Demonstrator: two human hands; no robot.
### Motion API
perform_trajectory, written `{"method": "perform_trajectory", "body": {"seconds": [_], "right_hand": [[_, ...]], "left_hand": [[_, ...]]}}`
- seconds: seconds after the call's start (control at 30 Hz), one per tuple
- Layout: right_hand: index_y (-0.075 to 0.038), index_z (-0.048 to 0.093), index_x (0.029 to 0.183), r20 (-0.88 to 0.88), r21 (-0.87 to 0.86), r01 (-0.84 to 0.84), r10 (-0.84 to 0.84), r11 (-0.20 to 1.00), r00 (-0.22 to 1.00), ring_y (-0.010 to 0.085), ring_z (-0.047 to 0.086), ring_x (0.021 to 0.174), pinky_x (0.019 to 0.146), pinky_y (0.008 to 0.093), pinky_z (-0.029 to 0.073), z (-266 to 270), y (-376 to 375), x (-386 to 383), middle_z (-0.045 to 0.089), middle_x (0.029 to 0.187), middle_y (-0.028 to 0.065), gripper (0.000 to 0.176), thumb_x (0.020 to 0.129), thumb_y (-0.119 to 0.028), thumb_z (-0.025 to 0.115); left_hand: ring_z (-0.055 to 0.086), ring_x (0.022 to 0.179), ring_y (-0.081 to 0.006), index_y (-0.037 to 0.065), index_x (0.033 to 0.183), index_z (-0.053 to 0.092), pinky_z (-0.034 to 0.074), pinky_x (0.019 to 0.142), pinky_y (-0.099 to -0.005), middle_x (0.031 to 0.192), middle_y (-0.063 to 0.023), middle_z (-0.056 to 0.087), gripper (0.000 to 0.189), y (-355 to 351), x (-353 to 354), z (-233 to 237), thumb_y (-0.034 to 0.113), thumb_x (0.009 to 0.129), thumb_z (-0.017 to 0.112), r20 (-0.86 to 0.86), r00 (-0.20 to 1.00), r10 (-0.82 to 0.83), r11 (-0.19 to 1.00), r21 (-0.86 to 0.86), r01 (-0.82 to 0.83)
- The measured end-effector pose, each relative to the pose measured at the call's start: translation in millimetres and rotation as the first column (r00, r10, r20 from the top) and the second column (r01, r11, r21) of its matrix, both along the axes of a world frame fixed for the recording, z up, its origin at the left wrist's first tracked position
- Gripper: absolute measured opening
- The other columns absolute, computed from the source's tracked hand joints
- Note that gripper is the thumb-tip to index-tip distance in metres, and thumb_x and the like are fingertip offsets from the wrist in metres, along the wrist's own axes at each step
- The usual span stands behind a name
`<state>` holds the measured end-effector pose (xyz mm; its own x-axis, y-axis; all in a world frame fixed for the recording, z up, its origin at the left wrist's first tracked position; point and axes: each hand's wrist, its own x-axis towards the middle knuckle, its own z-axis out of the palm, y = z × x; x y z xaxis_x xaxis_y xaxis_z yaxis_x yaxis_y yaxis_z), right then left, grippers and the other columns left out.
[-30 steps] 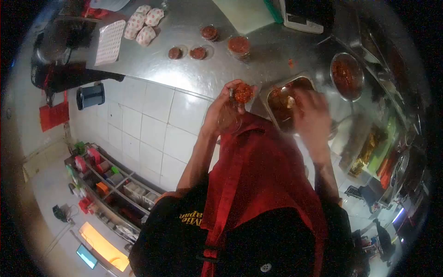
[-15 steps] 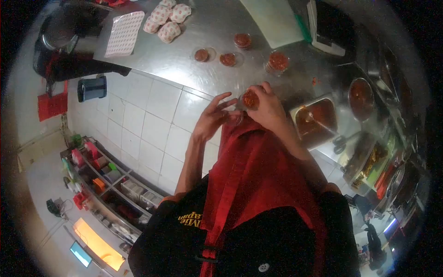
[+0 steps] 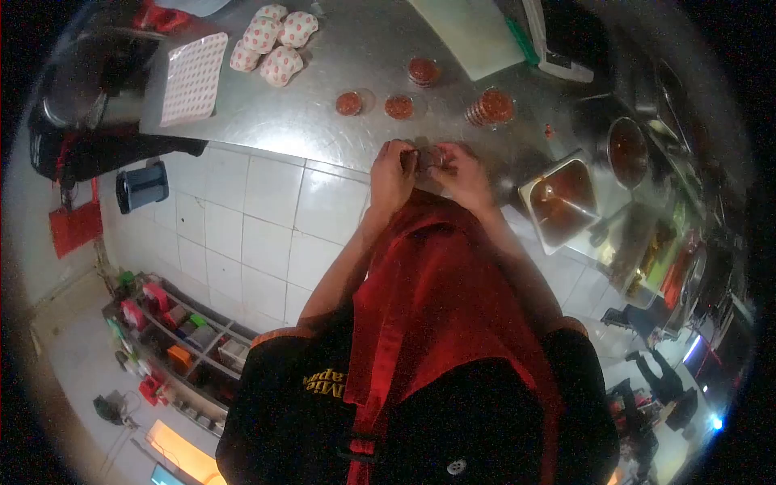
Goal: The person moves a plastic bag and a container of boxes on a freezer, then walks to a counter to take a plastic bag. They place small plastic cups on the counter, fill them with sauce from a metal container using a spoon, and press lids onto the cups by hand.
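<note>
My left hand (image 3: 392, 176) and my right hand (image 3: 465, 179) meet at the near edge of the steel counter, just beyond the red apron. Between them is a small clear sauce cup (image 3: 428, 158); the fingers of both hands are closed around its rim. Its contents are hardly visible. Farther in on the counter stand small clear cups of red chunky sauce: a single cup (image 3: 349, 103), another cup (image 3: 398, 106), a short stack (image 3: 422, 71) and a taller, leaning stack (image 3: 491, 107).
To the right, a rectangular steel pan (image 3: 558, 202) holds red sauce and a ladle, near a round bowl of sauce (image 3: 628, 153). Patterned paper-wrapped bundles (image 3: 279, 40) and a paper sheet (image 3: 194, 79) lie at left. A green-edged cutting board (image 3: 473, 36) lies behind.
My left hand, spread open before, has closed in against the cup that my right hand held. Both hands are now together around it. The head view has shifted slightly.
</note>
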<state>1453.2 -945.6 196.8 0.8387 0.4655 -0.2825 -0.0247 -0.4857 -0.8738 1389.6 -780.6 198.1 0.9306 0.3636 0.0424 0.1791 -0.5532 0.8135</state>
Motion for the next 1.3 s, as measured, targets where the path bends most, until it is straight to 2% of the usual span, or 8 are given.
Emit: {"method": "perform_trajectory", "body": {"seconds": [0.23,0.43,0.63,0.93,1.0,1.07,1.17,1.3], "right_hand": [[0.001,0.064,0.111,-0.098,0.161,0.242,-0.228,0.957,0.969,0.0178,0.070,0.081,0.072,0.0300,0.056,-16.2,-0.6,-10.0,0.070,0.092,0.0106,0.025,0.087,-0.006,0.069],[-0.001,0.067,0.106,0.028,-0.016,0.224,-0.224,0.974,0.974,0.0138,0.069,0.072,0.067,0.0304,0.055,-14.3,1.6,-5.4,0.072,0.088,0.0096,0.022,0.086,-0.009,0.070],[-0.004,0.066,0.092,-0.531,0.202,0.495,-0.330,0.845,0.781,0.0122,0.062,0.064,0.058,0.0276,0.052,-33.0,-0.8,3.3,0.067,0.080,0.0044,0.010,0.084,-0.007,0.071],[-0.003,0.063,0.091,-0.311,0.102,0.344,-0.298,0.934,0.903,0.0114,0.063,0.065,0.058,0.0285,0.053,-6.9,21.6,8.9,0.066,0.080,0.0045,0.009,0.086,-0.005,0.069],[-0.002,0.062,0.096,-0.371,0.265,0.441,-0.332,0.858,0.867,0.0118,0.064,0.065,0.059,0.0283,0.054,0.9,41.3,7.5,0.066,0.082,0.0054,0.014,0.087,-0.009,0.071],[-0.002,0.062,0.098,-0.344,0.304,0.466,-0.361,0.831,0.867,0.0123,0.064,0.065,0.059,0.0286,0.054,10.1,65.8,18.4,0.067,0.082,0.0056,0.015,0.088,-0.011,0.071],[-0.001,0.061,0.097,-0.279,0.433,0.481,-0.394,0.762,0.876,0.0132,0.065,0.063,0.060,0.0293,0.055,-2.6,98.5,40.2,0.068,0.082,0.0058,0.019,0.090,-0.015,0.071],[-0.001,0.061,0.097,-0.234,0.228,0.487,-0.438,0.843,0.868,0.0144,0.069,0.065,0.059,0.0294,0.055,-6.6,113.1,54.6,0.069,0.077,0.0067,0.018,0.090,-0.016,0.070]], "left_hand": [[0.064,0.084,-0.0192,0.002,0.107,0.059,0.052,0.075,-0.0326,0.096,-0.0116,0.066,0.022,18.3,-1.8,1.7,0.009,0.089,0.070,-0.121,0.976,-0.180,0.935,-0.329,0.131],[0.062,0.087,-0.0161,0.003,0.110,0.057,0.052,0.076,-0.0317,0.097,-0.0089,0.066,0.025,30.3,8.6,-14.3,0.010,0.090,0.070,-0.113,0.947,-0.300,0.903,-0.353,0.244],[0.062,0.064,-0.0137,0.001,0.096,0.060,0.050,0.063,-0.0292,0.073,-0.0074,0.065,0.020,31.3,20.7,-11.6,0.013,0.087,0.072,-0.228,0.927,-0.298,0.763,-0.641,0.087],[0.066,0.071,-0.0181,0.000,0.089,0.063,0.051,0.063,-0.0329,0.079,-0.0118,0.068,0.028,43.2,13.3,-17.2,0.027,0.090,0.070,-0.194,0.957,-0.214,0.942,-0.300,0.150],[0.065,0.073,-0.0215,0.000,0.091,0.062,0.051,0.066,-0.0345,0.079,-0.0130,0.068,0.026,61.0,-1.3,-13.6,0.025,0.089,0.070,-0.169,0.981,0.093,0.862,-0.480,-0.164],[0.063,0.070,-0.0240,0.001,0.099,0.059,0.051,0.068,-0.0347,0.082,-0.0133,0.066,0.022,83.5,-1.1,14.2,0.014,0.084,0.069,-0.071,0.959,0.276,0.952,-0.114,-0.283],[0.053,0.113,-0.0364,0.008,0.126,0.052,0.046,0.093,-0.0461,0.128,-0.0170,0.053,0.058,119.5,18.3,5.6,0.006,0.072,0.074,0.148,0.969,0.199,0.933,0.275,-0.234],[0.040,0.126,-0.0437,0.013,0.137,0.046,0.037,0.104,-0.0556,0.138,-0.0149,0.045,0.073,133.8,49.3,7.6,0.009,0.071,0.077,0.114,0.993,-0.017,0.947,0.319,-0.021]]}}
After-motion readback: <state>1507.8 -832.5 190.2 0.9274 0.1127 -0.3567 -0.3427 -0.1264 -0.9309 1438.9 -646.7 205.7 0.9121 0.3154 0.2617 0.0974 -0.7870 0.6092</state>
